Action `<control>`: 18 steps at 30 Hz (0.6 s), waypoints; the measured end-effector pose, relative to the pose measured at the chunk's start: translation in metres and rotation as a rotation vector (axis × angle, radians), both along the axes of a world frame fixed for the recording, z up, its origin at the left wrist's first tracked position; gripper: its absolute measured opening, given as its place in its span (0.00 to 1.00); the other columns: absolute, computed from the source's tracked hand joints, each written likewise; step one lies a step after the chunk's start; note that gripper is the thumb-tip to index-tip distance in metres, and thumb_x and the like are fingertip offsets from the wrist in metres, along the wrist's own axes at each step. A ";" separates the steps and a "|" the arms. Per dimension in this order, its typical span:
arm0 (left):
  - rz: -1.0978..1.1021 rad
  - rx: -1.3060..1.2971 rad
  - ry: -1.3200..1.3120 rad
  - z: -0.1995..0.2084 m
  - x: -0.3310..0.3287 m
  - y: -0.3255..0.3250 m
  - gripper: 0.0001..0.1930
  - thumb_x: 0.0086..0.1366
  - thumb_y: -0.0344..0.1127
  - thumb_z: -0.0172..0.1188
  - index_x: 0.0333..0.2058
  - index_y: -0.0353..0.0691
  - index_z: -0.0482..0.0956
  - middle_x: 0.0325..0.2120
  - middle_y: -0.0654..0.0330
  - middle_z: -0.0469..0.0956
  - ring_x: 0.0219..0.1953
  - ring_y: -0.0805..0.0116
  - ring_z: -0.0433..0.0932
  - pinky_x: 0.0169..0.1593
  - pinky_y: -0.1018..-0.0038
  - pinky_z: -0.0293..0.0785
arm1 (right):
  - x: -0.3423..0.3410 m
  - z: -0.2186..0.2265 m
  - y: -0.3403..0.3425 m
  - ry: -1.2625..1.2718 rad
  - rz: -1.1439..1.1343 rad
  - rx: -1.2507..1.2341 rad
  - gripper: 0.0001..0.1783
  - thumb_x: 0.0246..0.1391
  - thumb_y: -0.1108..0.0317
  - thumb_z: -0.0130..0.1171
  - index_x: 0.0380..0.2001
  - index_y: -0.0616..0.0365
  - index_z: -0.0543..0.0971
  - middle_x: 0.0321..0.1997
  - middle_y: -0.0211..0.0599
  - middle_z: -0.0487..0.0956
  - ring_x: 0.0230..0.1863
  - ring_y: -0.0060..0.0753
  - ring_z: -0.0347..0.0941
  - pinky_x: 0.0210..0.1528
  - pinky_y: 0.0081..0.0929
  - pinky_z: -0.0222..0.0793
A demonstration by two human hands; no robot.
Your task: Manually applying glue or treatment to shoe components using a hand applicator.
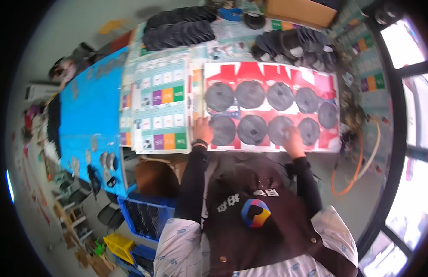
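Several dark grey round pieces, which look like fabric discs, lie in two rows on a red and white printed sheet (335, 146). My left hand (203, 131) rests at the sheet's left edge, fingers stretched out beside the nearest left disc (222, 130). Blurred by motion, my right hand (294, 142) is at the right side of another near-row disc (279, 129). Its fingers are too smeared to show whether they grip anything. Small dark square patches sit on some discs, such as the near-row second one (252, 129).
Overlapping dark round pieces (179, 34) are stacked at the far left, with more piles (295, 44) at the far right. Printed sheets (161, 106) lie left of my work. Further left is a blue table (89, 115); blue crates (147, 217) stand below it. An orange hose (348, 191) hangs at right.
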State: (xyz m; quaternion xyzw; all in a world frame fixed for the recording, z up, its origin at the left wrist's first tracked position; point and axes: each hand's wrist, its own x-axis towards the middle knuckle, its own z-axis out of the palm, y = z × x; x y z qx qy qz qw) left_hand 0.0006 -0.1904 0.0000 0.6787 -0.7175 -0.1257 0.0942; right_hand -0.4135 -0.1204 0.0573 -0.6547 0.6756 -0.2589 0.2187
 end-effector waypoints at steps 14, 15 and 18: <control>-0.200 -0.012 0.025 -0.007 0.004 -0.031 0.10 0.58 0.35 0.63 0.40 0.44 0.82 0.46 0.59 0.74 0.52 0.55 0.71 0.53 0.55 0.68 | 0.109 -0.022 -0.065 0.072 -0.042 0.201 0.15 0.49 0.74 0.60 0.43 0.54 0.83 0.48 0.46 0.78 0.55 0.53 0.73 0.57 0.45 0.71; -0.174 0.030 0.021 -0.010 0.005 -0.033 0.08 0.59 0.36 0.63 0.37 0.44 0.82 0.44 0.59 0.75 0.51 0.55 0.72 0.52 0.55 0.68 | 0.115 -0.021 -0.071 0.075 -0.040 0.216 0.14 0.50 0.74 0.59 0.42 0.54 0.83 0.47 0.45 0.78 0.55 0.53 0.73 0.57 0.45 0.71; -0.132 0.024 -0.031 -0.017 0.009 -0.044 0.05 0.57 0.34 0.66 0.31 0.46 0.79 0.38 0.61 0.74 0.47 0.54 0.72 0.49 0.56 0.68 | 0.126 -0.023 -0.087 0.060 0.079 0.166 0.14 0.50 0.73 0.60 0.41 0.53 0.83 0.46 0.44 0.78 0.54 0.51 0.72 0.57 0.44 0.72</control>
